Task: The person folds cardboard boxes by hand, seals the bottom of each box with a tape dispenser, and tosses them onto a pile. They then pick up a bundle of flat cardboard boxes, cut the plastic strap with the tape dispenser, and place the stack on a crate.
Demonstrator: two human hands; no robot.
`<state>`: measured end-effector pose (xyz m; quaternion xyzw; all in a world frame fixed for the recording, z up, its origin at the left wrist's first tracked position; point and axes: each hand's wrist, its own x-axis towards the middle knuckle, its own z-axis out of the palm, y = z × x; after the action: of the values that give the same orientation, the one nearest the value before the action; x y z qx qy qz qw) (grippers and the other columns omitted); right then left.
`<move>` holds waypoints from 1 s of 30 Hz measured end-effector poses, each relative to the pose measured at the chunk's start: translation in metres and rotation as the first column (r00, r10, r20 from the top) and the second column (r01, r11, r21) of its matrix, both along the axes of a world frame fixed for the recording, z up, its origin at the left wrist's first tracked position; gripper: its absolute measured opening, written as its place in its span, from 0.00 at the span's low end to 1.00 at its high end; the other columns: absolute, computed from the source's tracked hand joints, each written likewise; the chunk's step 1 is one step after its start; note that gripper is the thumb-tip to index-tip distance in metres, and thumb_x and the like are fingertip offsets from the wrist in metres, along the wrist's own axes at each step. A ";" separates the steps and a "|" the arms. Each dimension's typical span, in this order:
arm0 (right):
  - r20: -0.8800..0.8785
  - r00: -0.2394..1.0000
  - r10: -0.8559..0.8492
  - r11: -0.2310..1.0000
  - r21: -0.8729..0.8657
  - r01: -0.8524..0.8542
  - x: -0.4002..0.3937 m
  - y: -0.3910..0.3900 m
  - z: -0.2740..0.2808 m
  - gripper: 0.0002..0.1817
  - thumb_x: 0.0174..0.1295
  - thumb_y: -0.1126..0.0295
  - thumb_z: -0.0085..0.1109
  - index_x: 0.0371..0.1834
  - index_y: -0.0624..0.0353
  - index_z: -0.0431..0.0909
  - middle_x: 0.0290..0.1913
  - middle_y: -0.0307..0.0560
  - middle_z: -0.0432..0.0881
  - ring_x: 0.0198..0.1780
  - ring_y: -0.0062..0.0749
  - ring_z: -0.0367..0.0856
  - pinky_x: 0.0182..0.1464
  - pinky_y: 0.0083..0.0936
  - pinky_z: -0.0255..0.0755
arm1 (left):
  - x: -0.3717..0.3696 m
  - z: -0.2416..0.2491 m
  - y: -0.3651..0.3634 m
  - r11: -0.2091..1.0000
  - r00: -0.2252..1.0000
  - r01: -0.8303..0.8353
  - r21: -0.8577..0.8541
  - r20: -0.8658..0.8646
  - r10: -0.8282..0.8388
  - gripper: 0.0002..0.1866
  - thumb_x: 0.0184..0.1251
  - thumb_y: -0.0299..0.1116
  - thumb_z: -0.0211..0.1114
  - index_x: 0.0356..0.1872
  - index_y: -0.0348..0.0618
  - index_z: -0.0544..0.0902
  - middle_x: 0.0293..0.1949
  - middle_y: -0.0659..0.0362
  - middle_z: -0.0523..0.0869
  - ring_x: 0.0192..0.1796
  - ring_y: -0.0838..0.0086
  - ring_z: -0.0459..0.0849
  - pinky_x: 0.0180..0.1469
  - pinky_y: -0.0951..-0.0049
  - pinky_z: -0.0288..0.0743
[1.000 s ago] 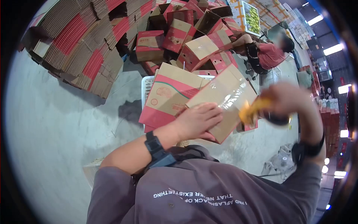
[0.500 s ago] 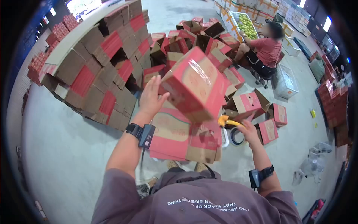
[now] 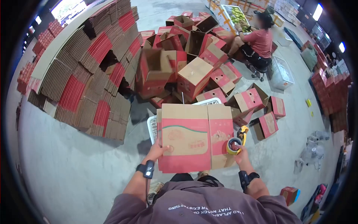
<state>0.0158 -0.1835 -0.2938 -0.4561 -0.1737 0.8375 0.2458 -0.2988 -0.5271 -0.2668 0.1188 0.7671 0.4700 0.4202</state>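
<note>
Flat carton (image 3: 185, 143): before me, over the white crate (image 3: 151, 128).
Left hand (image 3: 156, 151): pinching its left edge.
Right hand (image 3: 240, 153): closed round the tape dispenser (image 3: 243, 130).
Open box (image 3: 152, 71): out of my hands, blurred by the pile (image 3: 194, 72), perhaps airborne, freeing me for the carton.

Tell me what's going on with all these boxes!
Someone is standing with a flat carton in front of them. Their left hand grips its left edge, and their right hand holds a yellow tape dispenser by its right side. A white crate peeks out behind. Beyond that is a jumbled heap of boxes, with stacks of flattened cardboard to the left. Another person sits reaching into some green fruit.
</note>
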 end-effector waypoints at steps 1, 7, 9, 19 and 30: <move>0.007 1.000 -0.029 1.000 -0.005 0.029 0.008 0.006 -0.003 0.20 0.58 0.70 0.51 0.55 0.61 0.71 0.51 0.51 0.79 0.53 0.42 0.79 0.61 0.43 0.71 | -0.005 0.045 0.007 0.987 0.962 0.111 0.120 0.235 -0.137 0.31 0.61 0.31 0.67 0.65 0.37 0.67 0.54 0.56 0.79 0.55 0.75 0.77 0.57 0.73 0.71; -0.040 0.935 -0.352 0.917 0.188 0.353 0.035 0.042 0.031 0.09 0.58 0.70 0.55 0.41 0.58 0.73 0.32 0.41 0.77 0.32 0.29 0.78 0.39 0.26 0.76 | -0.034 0.163 -0.015 0.918 0.945 0.183 0.351 0.195 -0.263 0.27 0.63 0.21 0.61 0.65 0.38 0.69 0.57 0.60 0.79 0.56 0.76 0.76 0.61 0.72 0.68; 0.190 0.956 -0.225 0.955 0.239 0.177 0.039 0.050 0.061 0.12 0.58 0.70 0.57 0.45 0.57 0.73 0.36 0.43 0.77 0.39 0.29 0.78 0.40 0.25 0.73 | -0.068 0.079 -0.047 0.939 0.967 0.254 0.233 -0.092 -0.239 0.25 0.64 0.23 0.59 0.64 0.38 0.69 0.56 0.59 0.79 0.56 0.74 0.77 0.61 0.72 0.68; 0.514 0.492 0.703 -0.048 0.724 -0.689 -0.015 -0.044 0.309 0.45 0.56 0.53 0.66 0.72 0.58 0.53 0.64 0.54 0.68 0.65 0.42 0.69 0.66 0.34 0.61 | 0.008 0.245 0.071 0.785 0.856 -0.289 0.548 -0.219 0.468 0.27 0.67 0.33 0.60 0.65 0.40 0.64 0.58 0.52 0.72 0.61 0.68 0.70 0.64 0.70 0.62; 0.930 0.206 0.305 -0.350 0.311 -0.884 -0.075 0.001 0.296 0.41 0.52 0.45 0.66 0.67 0.51 0.65 0.51 0.60 0.79 0.52 0.54 0.79 0.53 0.37 0.72 | 0.002 0.204 0.033 0.750 0.822 -0.288 0.595 -0.248 0.513 0.27 0.67 0.38 0.60 0.63 0.39 0.65 0.54 0.54 0.74 0.60 0.69 0.71 0.65 0.68 0.61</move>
<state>-0.0597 -0.1827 0.0018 -0.1980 -0.9024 0.3577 -0.1362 -0.2968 -0.4938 -0.0626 0.1520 0.6812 0.7101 0.0927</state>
